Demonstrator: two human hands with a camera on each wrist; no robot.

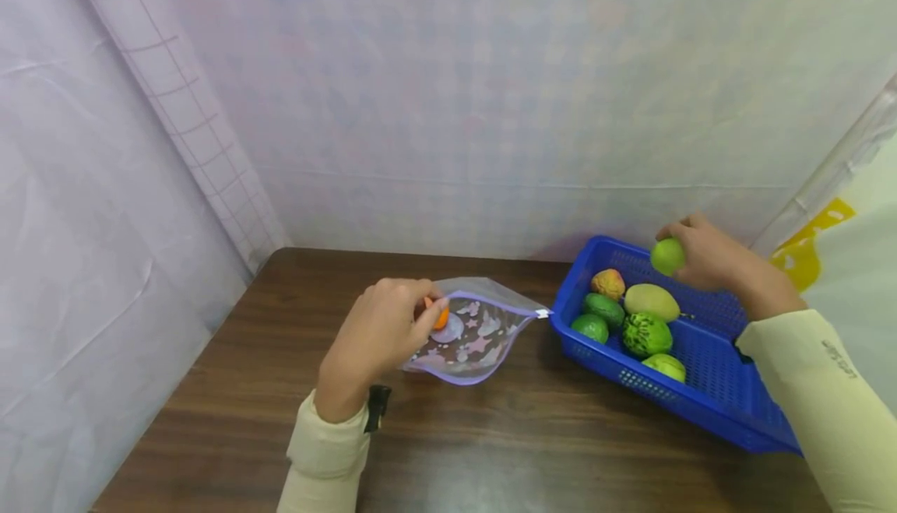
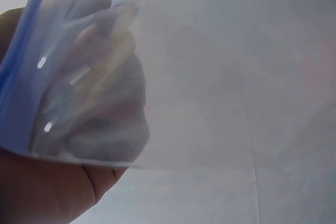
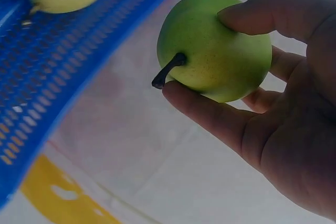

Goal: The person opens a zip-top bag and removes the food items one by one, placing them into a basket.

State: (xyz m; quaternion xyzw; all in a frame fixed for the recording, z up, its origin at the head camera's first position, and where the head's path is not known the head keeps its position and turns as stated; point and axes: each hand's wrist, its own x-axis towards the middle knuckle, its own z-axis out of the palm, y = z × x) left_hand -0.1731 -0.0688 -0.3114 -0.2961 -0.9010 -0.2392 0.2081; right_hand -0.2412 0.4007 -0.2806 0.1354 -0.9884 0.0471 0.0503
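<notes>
My right hand [image 1: 711, 256] grips a round green pear [image 1: 667, 257] above the far right part of the blue basket [image 1: 743, 439]. In the right wrist view, thumb and fingers close round the pear [image 3: 210, 51], whose dark stem points away from the palm. At the table's middle, my left hand [image 1: 381, 334] holds the left edge of a clear zip bag [image 1: 483, 377] with a purple rim and printed shapes. Through the plastic [image 2: 210, 103], the left wrist view shows blurred fingers. Something orange [image 1: 441, 317] shows beside the left fingertips; its kind is partly hidden.
Inside the basket lie several fruits, among them a yellow mango-like one [image 1: 652, 302], a bumpy dark-green striped one [image 1: 646, 334] and a reddish-yellow one [image 1: 607, 284]. The bag's white slider [image 1: 543, 314] is close to the basket's left wall. A pale curtain [image 1: 448, 108] hangs behind the brown table [image 1: 231, 419].
</notes>
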